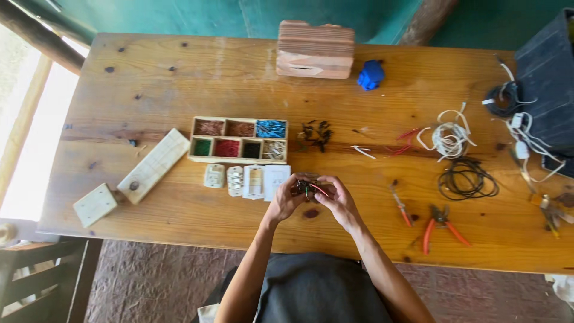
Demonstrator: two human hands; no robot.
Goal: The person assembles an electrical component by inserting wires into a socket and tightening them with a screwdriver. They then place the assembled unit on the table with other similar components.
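My left hand (286, 200) and my right hand (335, 197) meet over the near middle of the wooden table (179, 72), both closed around a small dark electrical part (306, 189) with red and green wires sticking out of it. Just left of my hands lie white switch and socket pieces (254, 180) in a row. Behind them stands a wooden compartment tray (239, 139) filled with coloured small parts.
A pile of small dark screws (317, 134), a white wire coil (448, 139), a black wire coil (467, 178), orange-handled pliers (441, 224) and a red-handled tool (400, 206) lie to the right. Wood blocks (154, 165) lie left; a wooden box (315, 50) and blue object (371, 75) sit far.
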